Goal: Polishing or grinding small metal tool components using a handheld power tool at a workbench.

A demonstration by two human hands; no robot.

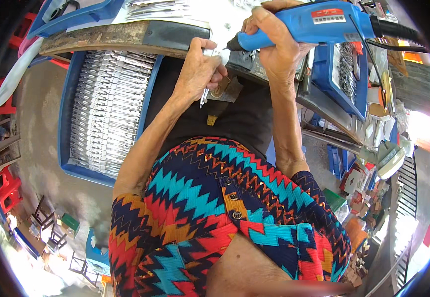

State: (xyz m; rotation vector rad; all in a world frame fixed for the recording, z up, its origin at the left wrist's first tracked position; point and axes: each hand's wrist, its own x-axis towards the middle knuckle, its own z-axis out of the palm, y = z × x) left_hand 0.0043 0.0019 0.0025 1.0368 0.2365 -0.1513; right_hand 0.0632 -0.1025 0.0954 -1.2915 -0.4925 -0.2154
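Note:
My right hand [283, 55] grips a blue corded power tool [299, 24] with a black nose [234, 43], held level at the bench's edge. The nose points left and meets, or nearly meets, the slim silvery metal part [204, 97] in my left hand [195, 73]. Fingers and thumb close round that part; its lower end sticks out beneath them, and much of it is hidden. Whether the tool's tip touches it I cannot tell. More long metal parts [158, 9] lie on the bench just beyond my left hand.
A blue tray [65, 123] packed with rows of similar metal parts stands at my left. Another blue tray [324, 74] of parts is at the right. The worn wooden bench edge [101, 37] runs across the front. A black cable [398, 30] trails right from the tool.

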